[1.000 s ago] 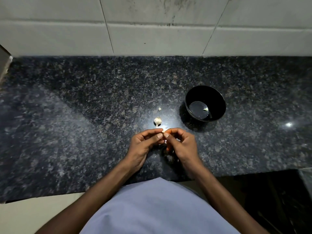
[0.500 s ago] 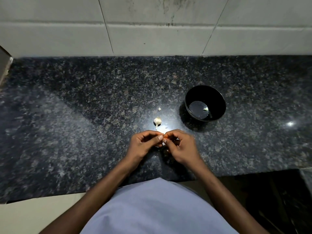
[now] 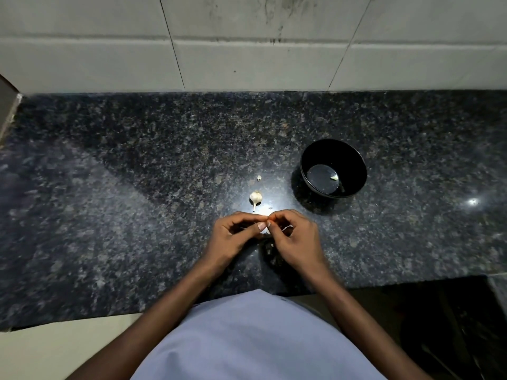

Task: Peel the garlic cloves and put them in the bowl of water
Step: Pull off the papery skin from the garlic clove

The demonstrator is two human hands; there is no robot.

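Note:
My left hand and my right hand meet fingertip to fingertip low over the dark granite counter. Between them they pinch a small pale garlic clove, mostly hidden by the fingers. A small garlic bulb with a stem lies on the counter just beyond my hands. To the right of it stands a black bowl holding water, with one pale peeled clove lying in it.
A small scrap of garlic skin lies beyond the bulb, and another tiny scrap near my hands. A tiled wall rises behind the counter. The counter's front edge runs just below my wrists.
Both hands have stayed together over the same spot, shifting only slightly toward me, the fingers working at the clove. Bulb and bowl have not moved.

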